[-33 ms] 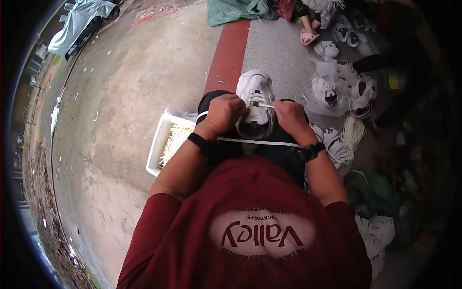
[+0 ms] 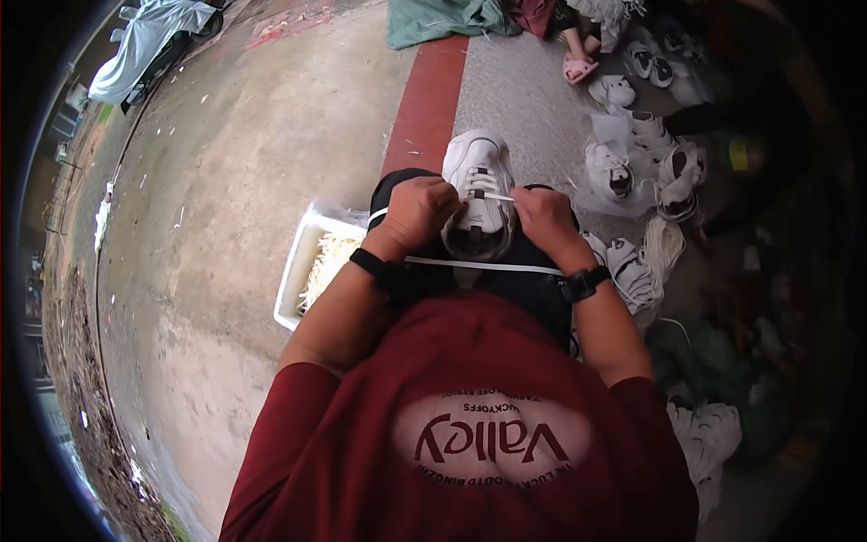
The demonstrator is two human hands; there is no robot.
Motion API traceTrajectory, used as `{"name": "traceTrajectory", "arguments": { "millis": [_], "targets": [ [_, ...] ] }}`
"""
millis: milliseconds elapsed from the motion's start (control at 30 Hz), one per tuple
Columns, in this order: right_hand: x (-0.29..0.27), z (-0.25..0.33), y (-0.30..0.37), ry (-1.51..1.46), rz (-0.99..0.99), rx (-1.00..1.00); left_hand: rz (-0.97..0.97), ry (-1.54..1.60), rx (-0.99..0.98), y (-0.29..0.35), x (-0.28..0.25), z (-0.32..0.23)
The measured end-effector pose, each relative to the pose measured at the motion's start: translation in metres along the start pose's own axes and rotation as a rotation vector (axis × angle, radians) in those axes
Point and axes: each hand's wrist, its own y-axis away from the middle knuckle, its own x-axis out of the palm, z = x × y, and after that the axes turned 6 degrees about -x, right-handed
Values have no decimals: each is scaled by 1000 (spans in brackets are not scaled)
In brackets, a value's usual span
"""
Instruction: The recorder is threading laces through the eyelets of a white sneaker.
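A white sneaker [image 2: 476, 163] rests between my knees, toe pointing away and its dark-lined opening toward me. Part of its front is laced. My right hand [image 2: 544, 217] pinches a white shoelace [image 2: 499, 197] that runs taut from the sneaker's eyelets. On the sneaker's left side, my left hand [image 2: 421, 213] is closed with its fingertips curled against the upper; what they hold is hidden behind the knuckles. A white band [image 2: 488, 266] stretches across between my forearms, below the shoe opening.
To my left stands a white foam box [image 2: 287, 303] of pale laces. Several white sneakers [image 2: 623, 172] lie along the right, some in plastic. Bundled white laces [image 2: 664, 253] hang beside them. At the top, another person's foot in a pink sandal [image 2: 578, 69] is near a green cloth [image 2: 442, 20].
Almost nothing differs. The lace at my right hand sits slightly lower and shows less of its length toward the left.
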Motion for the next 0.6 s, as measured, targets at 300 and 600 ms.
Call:
{"name": "traceTrajectory", "arguments": {
  "millis": [300,600],
  "targets": [
    [-1,-9,-17,108,-27,-39,133,290,-400,0,2,15],
    [5,-12,-27,6,-68,13,100,80,-315,-5,-1,10]
  ]
}}
